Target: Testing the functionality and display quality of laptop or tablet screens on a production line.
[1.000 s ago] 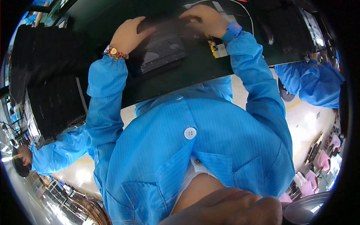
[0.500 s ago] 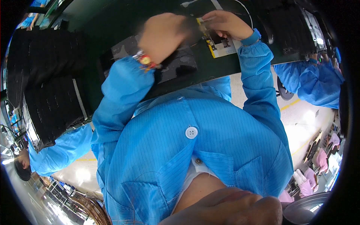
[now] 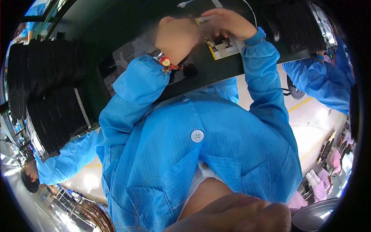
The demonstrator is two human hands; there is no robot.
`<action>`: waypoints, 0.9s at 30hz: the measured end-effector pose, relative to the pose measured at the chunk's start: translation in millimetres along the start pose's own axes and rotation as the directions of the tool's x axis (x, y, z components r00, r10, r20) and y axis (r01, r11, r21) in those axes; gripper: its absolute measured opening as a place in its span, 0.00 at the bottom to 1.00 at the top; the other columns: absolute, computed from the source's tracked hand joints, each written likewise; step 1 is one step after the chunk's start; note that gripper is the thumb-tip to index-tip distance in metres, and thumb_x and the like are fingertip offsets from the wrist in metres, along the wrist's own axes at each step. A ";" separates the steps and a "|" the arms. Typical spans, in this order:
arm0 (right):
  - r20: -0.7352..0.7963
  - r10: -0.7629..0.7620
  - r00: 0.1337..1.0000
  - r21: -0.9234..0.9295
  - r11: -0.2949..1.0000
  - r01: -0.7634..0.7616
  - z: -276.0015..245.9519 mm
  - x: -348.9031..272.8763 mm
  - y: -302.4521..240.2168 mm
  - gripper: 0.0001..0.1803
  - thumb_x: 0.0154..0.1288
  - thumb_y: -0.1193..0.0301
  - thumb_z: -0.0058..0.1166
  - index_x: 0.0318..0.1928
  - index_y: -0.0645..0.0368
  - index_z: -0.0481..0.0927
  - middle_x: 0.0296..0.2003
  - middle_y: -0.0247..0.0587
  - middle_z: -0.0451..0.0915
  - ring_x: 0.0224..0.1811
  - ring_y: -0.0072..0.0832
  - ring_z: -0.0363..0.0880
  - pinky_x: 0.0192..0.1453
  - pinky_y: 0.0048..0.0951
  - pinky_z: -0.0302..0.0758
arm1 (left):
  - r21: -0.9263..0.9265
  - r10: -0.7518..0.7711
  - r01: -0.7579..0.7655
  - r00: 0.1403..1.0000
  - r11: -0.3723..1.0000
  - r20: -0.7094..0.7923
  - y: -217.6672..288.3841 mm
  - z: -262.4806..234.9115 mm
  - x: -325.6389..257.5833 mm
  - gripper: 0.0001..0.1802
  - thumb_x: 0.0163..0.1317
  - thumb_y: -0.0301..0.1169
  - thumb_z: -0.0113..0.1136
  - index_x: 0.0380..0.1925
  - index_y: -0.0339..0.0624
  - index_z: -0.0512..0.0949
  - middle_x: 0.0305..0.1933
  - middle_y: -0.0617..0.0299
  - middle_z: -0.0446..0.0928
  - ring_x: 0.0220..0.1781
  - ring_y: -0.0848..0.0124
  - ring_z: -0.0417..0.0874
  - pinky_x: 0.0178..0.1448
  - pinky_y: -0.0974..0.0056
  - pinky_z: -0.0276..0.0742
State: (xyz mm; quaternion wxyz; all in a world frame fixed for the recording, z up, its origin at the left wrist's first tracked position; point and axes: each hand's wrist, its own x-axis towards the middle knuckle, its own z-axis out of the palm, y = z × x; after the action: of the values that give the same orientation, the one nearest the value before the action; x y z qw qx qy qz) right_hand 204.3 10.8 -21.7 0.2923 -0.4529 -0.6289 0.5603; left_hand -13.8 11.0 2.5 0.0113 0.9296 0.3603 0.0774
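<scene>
My left hand (image 3: 176,36), with a watch and a red beaded bracelet at its wrist, reaches over the table beside my right hand. Its fingers are smeared by motion, so their grip does not show. My right hand (image 3: 233,25), wearing a blue wrist strap, is loosely bent with its fingers apart over a flat white-and-yellow piece (image 3: 231,50). Dark small parts lie on that piece, and its middle is partly hidden by my fingers. Glossy dark flat sheets (image 3: 125,54) lie under and beside my left forearm.
Stacks of black flat pieces (image 3: 48,65) rise at the left, with more black pieces (image 3: 291,31) at the right. A white cable (image 3: 251,9) curves behind my right hand. People in blue sleeves (image 3: 320,83) are at both sides. The green table's near edge (image 3: 216,80) runs before me.
My left hand has moved right, closer to my right hand. My right hand has shifted slightly left and away from me. The white-and-yellow piece appears a little further left.
</scene>
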 end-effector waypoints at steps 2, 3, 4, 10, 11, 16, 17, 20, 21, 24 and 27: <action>-0.026 0.014 1.000 -0.023 1.000 -0.015 1.7 1.7 1.2 0.21 0.63 0.65 0.48 0.55 0.56 0.68 0.42 0.43 0.78 0.27 0.18 0.74 0.25 0.13 0.70 | -0.060 0.052 -0.056 0.997 0.997 -0.056 -2.4 -1.8 -1.1 0.11 0.53 0.37 0.57 0.35 0.48 0.81 0.35 0.61 0.78 0.42 0.64 0.77 0.58 0.54 0.60; -0.051 0.029 0.998 -0.049 0.998 -0.031 2.6 2.2 1.7 0.20 0.63 0.65 0.48 0.55 0.57 0.69 0.42 0.43 0.78 0.27 0.18 0.74 0.25 0.14 0.70 | -0.060 0.055 -0.058 0.997 0.997 -0.053 -2.4 -0.4 -1.1 0.11 0.53 0.37 0.57 0.35 0.48 0.81 0.35 0.61 0.78 0.42 0.64 0.77 0.58 0.54 0.60; -0.054 0.029 0.998 -0.047 0.998 -0.032 2.4 1.9 0.5 0.20 0.63 0.65 0.48 0.55 0.57 0.69 0.42 0.43 0.78 0.27 0.18 0.74 0.25 0.14 0.70 | -0.038 0.044 -0.045 0.999 0.998 -0.026 -2.7 1.6 -1.6 0.11 0.53 0.37 0.57 0.35 0.48 0.81 0.35 0.62 0.78 0.42 0.65 0.77 0.58 0.54 0.59; -0.050 0.053 0.997 -0.085 0.995 -0.058 3.6 0.2 -6.8 0.20 0.64 0.64 0.47 0.54 0.56 0.70 0.42 0.45 0.78 0.27 0.18 0.74 0.25 0.14 0.71 | -0.054 0.063 -0.066 0.997 0.996 -0.049 -8.9 11.2 -3.5 0.10 0.53 0.37 0.57 0.33 0.48 0.81 0.35 0.62 0.79 0.43 0.65 0.77 0.58 0.54 0.59; -0.046 0.059 0.997 -0.080 0.995 -0.063 4.1 -0.5 -8.7 0.19 0.64 0.64 0.47 0.54 0.56 0.70 0.42 0.45 0.78 0.27 0.18 0.74 0.25 0.14 0.71 | -0.024 0.052 -0.052 0.998 0.998 -0.027 -8.2 10.4 -2.8 0.10 0.53 0.37 0.57 0.33 0.48 0.81 0.35 0.62 0.79 0.42 0.65 0.77 0.58 0.54 0.58; -0.046 0.057 0.997 -0.060 0.996 -0.060 3.6 0.3 -6.1 0.19 0.64 0.64 0.47 0.54 0.56 0.70 0.42 0.45 0.78 0.27 0.17 0.73 0.25 0.14 0.71 | -0.061 0.071 -0.071 0.997 0.996 -0.001 -9.9 5.0 -1.0 0.10 0.54 0.37 0.56 0.33 0.49 0.82 0.35 0.62 0.79 0.42 0.65 0.77 0.58 0.54 0.58; -0.029 0.050 0.998 -0.062 0.997 -0.052 3.2 0.4 -7.3 0.19 0.64 0.64 0.47 0.54 0.56 0.70 0.42 0.45 0.78 0.27 0.18 0.73 0.25 0.14 0.71 | -0.051 0.061 -0.061 0.998 0.997 -0.008 -9.9 5.2 -1.2 0.10 0.54 0.37 0.56 0.33 0.49 0.82 0.35 0.62 0.79 0.42 0.65 0.77 0.58 0.54 0.58; -0.024 0.049 0.999 -0.061 0.997 -0.050 3.5 0.3 -7.1 0.19 0.64 0.64 0.47 0.54 0.57 0.70 0.42 0.45 0.77 0.27 0.17 0.73 0.25 0.14 0.71 | -0.076 0.063 -0.062 0.998 0.995 0.012 -10.1 2.9 -0.3 0.11 0.55 0.38 0.55 0.34 0.49 0.82 0.35 0.62 0.79 0.42 0.65 0.77 0.58 0.54 0.58; -0.036 0.053 0.998 -0.059 0.997 -0.055 3.9 0.2 -6.4 0.19 0.64 0.64 0.47 0.54 0.57 0.70 0.42 0.45 0.77 0.27 0.17 0.73 0.25 0.13 0.71 | -0.077 0.063 -0.062 0.998 0.995 0.013 -10.0 4.2 -0.3 0.11 0.55 0.38 0.55 0.34 0.49 0.82 0.35 0.62 0.79 0.42 0.65 0.77 0.58 0.54 0.58; -0.010 0.004 1.000 -0.067 0.998 -0.005 1.4 1.6 -0.3 0.19 0.65 0.64 0.46 0.54 0.57 0.69 0.42 0.45 0.77 0.27 0.17 0.73 0.25 0.14 0.71 | -0.039 0.055 -0.055 0.998 0.998 -0.007 -9.7 6.4 -1.5 0.11 0.54 0.38 0.56 0.33 0.48 0.82 0.34 0.62 0.79 0.41 0.66 0.77 0.58 0.54 0.59; -0.043 0.040 0.998 -0.079 0.996 -0.043 3.5 1.3 -3.0 0.19 0.64 0.65 0.46 0.54 0.57 0.70 0.42 0.45 0.77 0.27 0.17 0.73 0.25 0.13 0.71 | -0.084 0.081 -0.085 0.996 0.993 -0.040 -11.3 7.5 -2.3 0.11 0.55 0.38 0.55 0.34 0.49 0.81 0.34 0.62 0.79 0.41 0.66 0.77 0.58 0.54 0.59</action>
State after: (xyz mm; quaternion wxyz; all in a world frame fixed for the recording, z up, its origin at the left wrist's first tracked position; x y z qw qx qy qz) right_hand 199.9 10.6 -19.7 0.2751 -0.4889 -0.6350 0.5311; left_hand -21.9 18.1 -6.1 0.0411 0.9408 0.3178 0.1102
